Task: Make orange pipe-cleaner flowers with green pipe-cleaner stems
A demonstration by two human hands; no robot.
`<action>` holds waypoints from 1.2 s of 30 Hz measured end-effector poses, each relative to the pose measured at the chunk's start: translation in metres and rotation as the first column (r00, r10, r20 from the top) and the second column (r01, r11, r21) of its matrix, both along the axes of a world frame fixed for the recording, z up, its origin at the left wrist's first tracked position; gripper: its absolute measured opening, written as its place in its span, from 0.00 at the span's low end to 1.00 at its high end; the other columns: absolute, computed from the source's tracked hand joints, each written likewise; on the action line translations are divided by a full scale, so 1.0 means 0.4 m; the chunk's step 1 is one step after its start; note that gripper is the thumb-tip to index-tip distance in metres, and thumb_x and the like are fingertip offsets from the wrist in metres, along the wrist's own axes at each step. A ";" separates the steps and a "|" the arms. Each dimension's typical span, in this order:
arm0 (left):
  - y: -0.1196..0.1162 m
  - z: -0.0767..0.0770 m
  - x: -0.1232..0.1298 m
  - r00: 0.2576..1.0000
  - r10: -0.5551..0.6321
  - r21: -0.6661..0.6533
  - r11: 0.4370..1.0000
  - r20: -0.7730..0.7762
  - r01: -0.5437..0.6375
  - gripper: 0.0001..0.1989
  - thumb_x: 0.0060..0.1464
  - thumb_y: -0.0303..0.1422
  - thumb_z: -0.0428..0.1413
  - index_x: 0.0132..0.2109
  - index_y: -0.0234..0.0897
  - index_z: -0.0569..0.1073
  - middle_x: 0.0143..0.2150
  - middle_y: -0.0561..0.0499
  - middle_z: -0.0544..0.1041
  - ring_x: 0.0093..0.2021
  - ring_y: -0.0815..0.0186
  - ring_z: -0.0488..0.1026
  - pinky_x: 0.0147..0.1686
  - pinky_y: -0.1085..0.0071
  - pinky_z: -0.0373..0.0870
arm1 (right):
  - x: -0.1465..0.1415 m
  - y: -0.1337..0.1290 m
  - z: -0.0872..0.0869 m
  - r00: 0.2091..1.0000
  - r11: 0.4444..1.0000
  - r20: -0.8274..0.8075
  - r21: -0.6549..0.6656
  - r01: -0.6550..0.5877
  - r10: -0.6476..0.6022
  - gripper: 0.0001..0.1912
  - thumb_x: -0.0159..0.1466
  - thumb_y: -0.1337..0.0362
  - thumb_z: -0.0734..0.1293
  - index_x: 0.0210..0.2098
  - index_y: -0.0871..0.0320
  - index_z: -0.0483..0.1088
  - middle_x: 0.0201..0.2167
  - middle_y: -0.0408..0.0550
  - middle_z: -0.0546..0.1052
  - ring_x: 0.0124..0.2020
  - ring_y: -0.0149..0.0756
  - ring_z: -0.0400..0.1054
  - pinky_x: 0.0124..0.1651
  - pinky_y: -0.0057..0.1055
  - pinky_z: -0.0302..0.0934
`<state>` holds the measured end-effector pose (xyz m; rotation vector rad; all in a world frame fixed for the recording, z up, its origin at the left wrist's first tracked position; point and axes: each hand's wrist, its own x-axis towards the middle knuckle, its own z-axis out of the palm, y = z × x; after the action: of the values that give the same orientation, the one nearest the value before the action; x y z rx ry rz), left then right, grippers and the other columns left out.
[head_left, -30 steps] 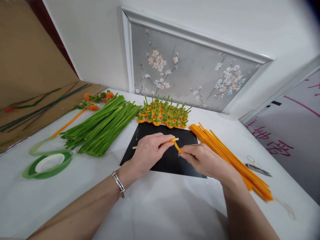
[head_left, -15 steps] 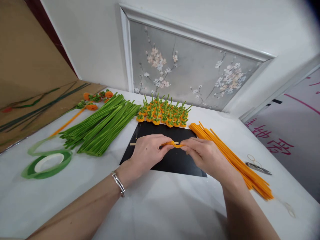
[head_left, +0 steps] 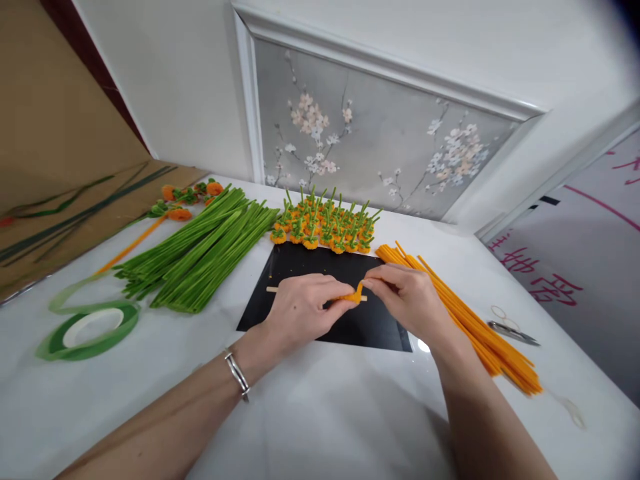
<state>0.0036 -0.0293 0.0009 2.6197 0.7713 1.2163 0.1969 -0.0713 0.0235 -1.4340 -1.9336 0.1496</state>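
Observation:
My left hand [head_left: 307,303] is closed on a thin pale wooden stick [head_left: 271,289], whose ends stick out on either side of the fingers. An orange pipe cleaner [head_left: 358,293] is wound round the stick near its right end, at my left fingertips. My right hand [head_left: 403,290] pinches the free end of that pipe cleaner, which rises from the stick in a short bend. Both hands are above a black mat [head_left: 345,327]. Behind the mat stand several small orange pipe-cleaner flowers [head_left: 325,227] with upright green stems.
Green pipe cleaners [head_left: 200,247] lie in a bundle at the left, near a roll of green tape [head_left: 65,343]. Orange pipe cleaners [head_left: 465,320] lie at the right, beside small scissors [head_left: 514,332]. Finished-looking orange flowers [head_left: 180,214] rest at the back left, by brown cardboard [head_left: 55,100].
The pipe cleaner's free end now bends upward from the stick instead of running level to the right. My right hand has risen slightly, and the stick's right end sits a little farther right.

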 end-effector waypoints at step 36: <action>0.002 0.012 -0.011 0.983 0.059 -0.085 0.994 -0.173 -0.075 0.10 0.60 0.40 0.53 0.40 0.45 0.78 0.31 0.57 0.78 0.31 0.70 0.74 0.27 0.74 0.62 | -0.017 -0.025 0.019 0.991 0.998 0.116 0.021 -0.066 0.063 0.10 0.67 0.62 0.60 0.34 0.56 0.71 0.28 0.45 0.73 0.28 0.32 0.67 0.32 0.27 0.58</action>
<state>-0.0007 -0.0285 0.0059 2.6674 0.9279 0.9563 0.1900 -0.0812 0.0313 -1.3914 -2.0694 0.0746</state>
